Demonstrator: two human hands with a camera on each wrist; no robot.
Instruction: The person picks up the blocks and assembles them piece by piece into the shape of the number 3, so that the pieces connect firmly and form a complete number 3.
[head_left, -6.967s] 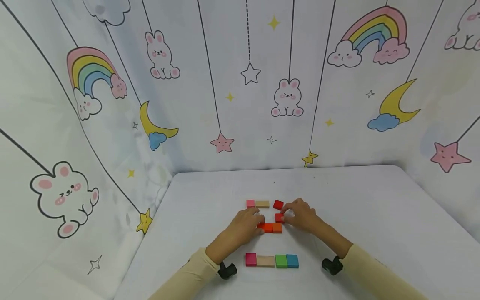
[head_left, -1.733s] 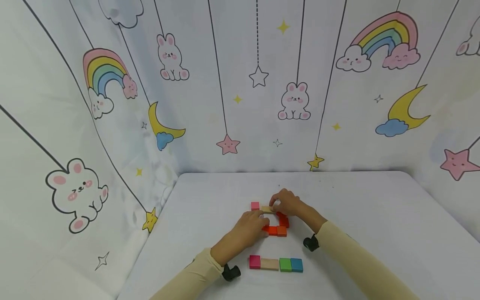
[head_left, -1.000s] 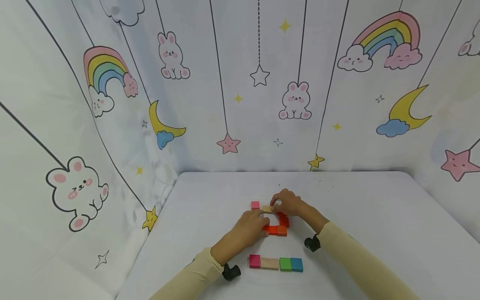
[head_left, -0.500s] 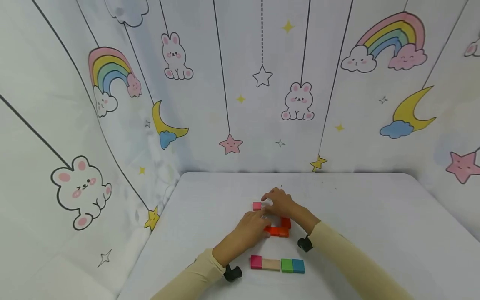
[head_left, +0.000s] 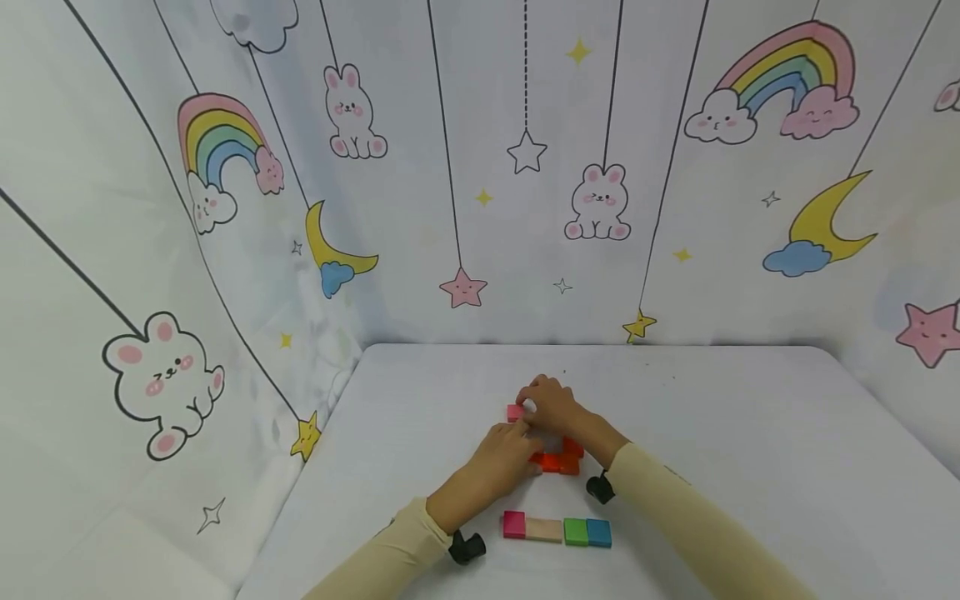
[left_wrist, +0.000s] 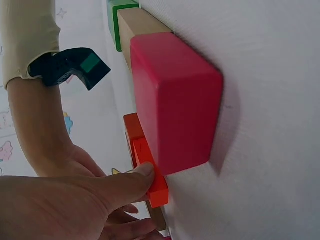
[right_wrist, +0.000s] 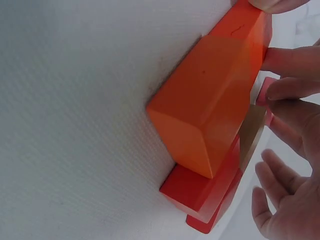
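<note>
I start at the left of my view with a white fabric backdrop printed with rabbits, moons and rainbows (head_left: 501, 242), standing around a white-covered table (head_left: 735, 467). A cream sleeve (head_left: 386, 550) with a black wrist camera (head_left: 467, 548) leads to the person's left hand (head_left: 491, 467). I see it pinching a bright orange-red rectangular block (head_left: 551, 463), thumb on the near side and a finger on the far side.

In front of me, well apart from both hands, lies a row: a glossy magenta block (head_left: 513, 525) touching a bare-wood tan block (head_left: 543, 530), then, past a narrow gap, a green square block (head_left: 575, 532) against a blue square block (head_left: 598, 533).

Further back, a light pink block (head_left: 513, 412) sits at the fingertips of the right hand (head_left: 553, 407). Its fingers are curled, but I can't tell whether they grip anything. My right wrist view shows a second tan block (right_wrist: 253, 127) beside the pink one.

At the right end of the orange-red block, an orange block (head_left: 570, 464) touches it, and just behind that lie two red blocks (right_wrist: 200, 192), partly hidden.
</note>
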